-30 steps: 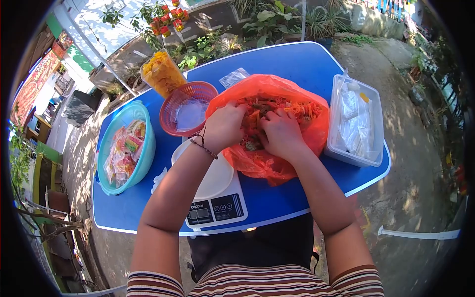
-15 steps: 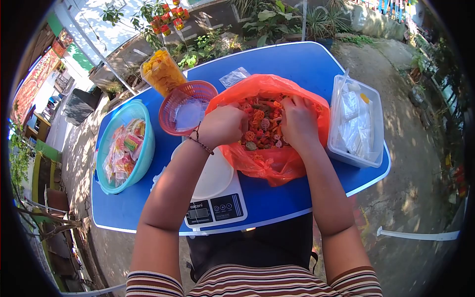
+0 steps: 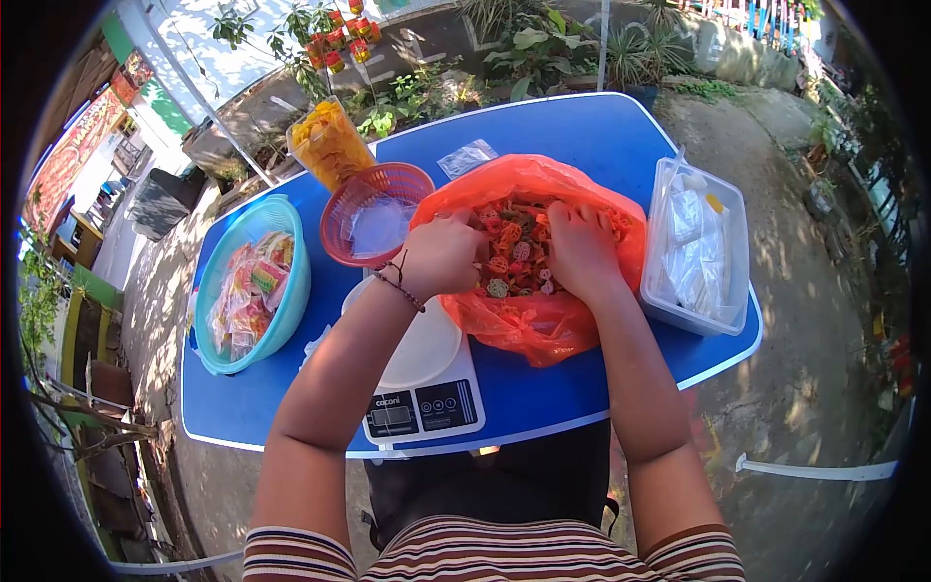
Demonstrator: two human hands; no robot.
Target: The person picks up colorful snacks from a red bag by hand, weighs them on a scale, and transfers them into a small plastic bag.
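A red plastic bag [image 3: 543, 335] lies wide open on the table, filled with small wheel-shaped snack crackers [image 3: 504, 247] in orange, red and pale green. My left hand [image 3: 444, 254] reaches over the bag's left rim with its fingers curled inward; what they hold, if anything, is hidden. In the right part of the bag, my right hand [image 3: 584, 254] rests on the crackers, its fingers apart and their tips partly sunk among them. Below my left forearm sits a white kitchen scale [image 3: 451, 405] with a round pale plate [image 3: 427, 349] on it.
On the blue table [image 3: 543, 417] stand a turquoise basin [image 3: 303, 281] of packed snacks, a red basket [image 3: 339, 218] with clear plastic bags, a tub of yellow chips [image 3: 330, 145] and a clear box [image 3: 693, 315] of plastic bags. A flat clear packet [image 3: 465, 157] lies behind the red bag.
The view has shifted slightly. My right hand has moved a little left and its fingers have spread over the crackers. My left hand stays at the bag's left side.
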